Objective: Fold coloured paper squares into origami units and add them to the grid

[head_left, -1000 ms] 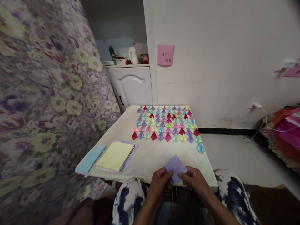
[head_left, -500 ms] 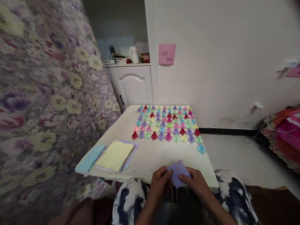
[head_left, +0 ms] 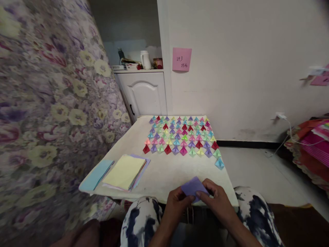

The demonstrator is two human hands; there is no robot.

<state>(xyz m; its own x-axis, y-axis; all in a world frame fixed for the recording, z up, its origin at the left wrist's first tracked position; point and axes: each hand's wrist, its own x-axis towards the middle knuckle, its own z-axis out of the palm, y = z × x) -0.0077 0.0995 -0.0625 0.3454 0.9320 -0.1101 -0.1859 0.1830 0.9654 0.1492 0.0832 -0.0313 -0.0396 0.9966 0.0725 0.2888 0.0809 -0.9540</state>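
Observation:
Both of my hands pinch a small purple paper square (head_left: 193, 187) at the near edge of a white table (head_left: 167, 171). My left hand (head_left: 177, 204) grips its lower left side with fingers closed. My right hand (head_left: 217, 199) holds the right side, fingers curled over the top. Farther back on the table lie several rows of small folded paper shapes (head_left: 181, 135) in red, pink, purple, green, yellow and blue, and one blue folded shape (head_left: 220, 163) sits apart at the right edge.
A stack of paper sheets, yellow on top (head_left: 124, 171), lies at the table's left with a light blue sheet (head_left: 96, 174) beside it. A floral curtain (head_left: 51, 103) hangs at the left. A white cabinet (head_left: 142, 92) and a wall with a pink note (head_left: 181, 59) stand behind.
The purple paper has dropped and tilted flatter between my hands. My right fingers have come over its top edge. The view shifted slightly.

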